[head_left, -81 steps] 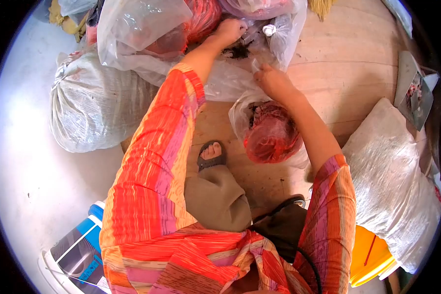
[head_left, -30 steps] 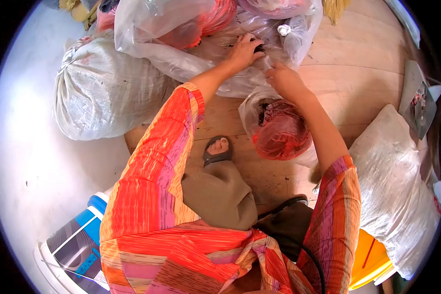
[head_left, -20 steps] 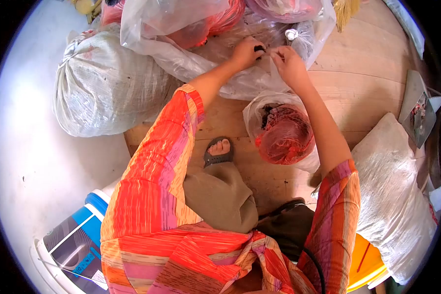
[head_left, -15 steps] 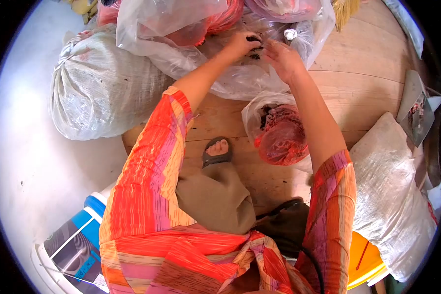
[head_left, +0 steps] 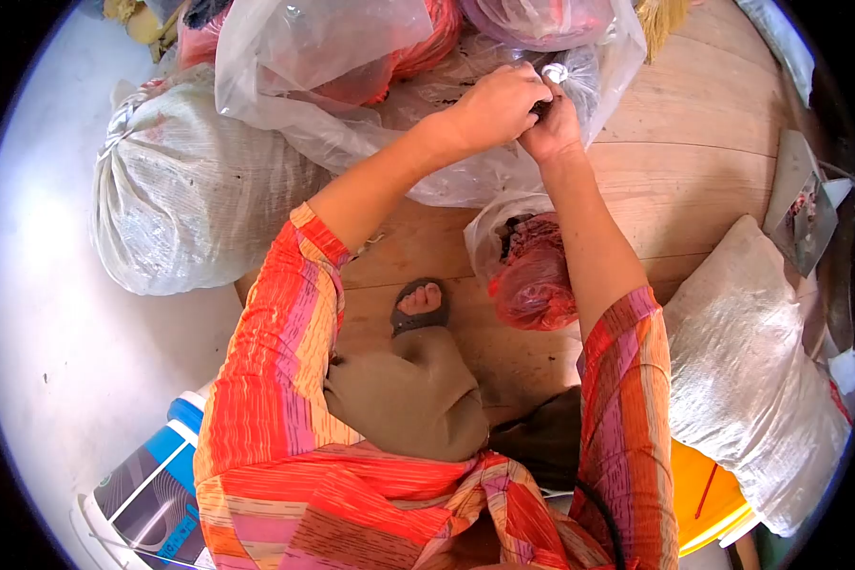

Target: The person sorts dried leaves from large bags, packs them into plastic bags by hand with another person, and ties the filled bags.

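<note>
Glare whitens the left; fisheye bends edges.

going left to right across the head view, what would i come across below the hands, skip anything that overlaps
Tied whitish sack → sandalled foot → red bundle in clear plastic → pale sack on the right

Blurred lettering on the blue label of a bucket, seemingly printed, not legible
</note>
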`<action>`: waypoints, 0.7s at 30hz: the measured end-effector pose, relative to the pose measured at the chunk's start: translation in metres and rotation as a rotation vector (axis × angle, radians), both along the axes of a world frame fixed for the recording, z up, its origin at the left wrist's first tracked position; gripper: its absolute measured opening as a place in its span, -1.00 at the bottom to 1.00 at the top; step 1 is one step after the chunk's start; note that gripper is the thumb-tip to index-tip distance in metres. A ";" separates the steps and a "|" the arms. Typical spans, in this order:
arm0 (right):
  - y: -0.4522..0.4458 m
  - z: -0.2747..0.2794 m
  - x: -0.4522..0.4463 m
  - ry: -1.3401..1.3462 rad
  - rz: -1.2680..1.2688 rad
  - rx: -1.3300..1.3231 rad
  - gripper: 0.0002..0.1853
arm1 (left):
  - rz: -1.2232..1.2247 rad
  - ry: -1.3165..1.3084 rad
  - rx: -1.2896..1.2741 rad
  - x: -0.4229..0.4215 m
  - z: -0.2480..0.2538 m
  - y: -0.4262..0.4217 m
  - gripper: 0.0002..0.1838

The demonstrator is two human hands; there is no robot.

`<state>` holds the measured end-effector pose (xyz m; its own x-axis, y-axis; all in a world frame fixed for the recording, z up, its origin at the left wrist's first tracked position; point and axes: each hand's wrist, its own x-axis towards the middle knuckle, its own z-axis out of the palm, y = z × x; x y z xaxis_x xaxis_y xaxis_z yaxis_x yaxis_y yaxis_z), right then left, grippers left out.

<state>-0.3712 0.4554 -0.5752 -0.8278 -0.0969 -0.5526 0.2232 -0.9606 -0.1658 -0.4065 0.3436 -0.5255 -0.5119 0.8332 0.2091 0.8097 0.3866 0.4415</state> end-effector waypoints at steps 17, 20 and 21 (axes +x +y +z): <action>0.059 0.020 0.013 -0.075 -0.217 -0.242 -0.74 | 0.371 -0.361 -0.225 -0.028 -0.072 -0.062 -0.70; 0.069 0.011 0.018 -0.009 -0.128 -0.160 -0.77 | 0.413 -0.344 -0.248 -0.019 -0.101 -0.050 -0.68; 0.068 0.010 0.019 -0.011 -0.123 -0.160 -0.77 | 0.431 -0.306 -0.320 -0.015 -0.105 -0.045 -0.67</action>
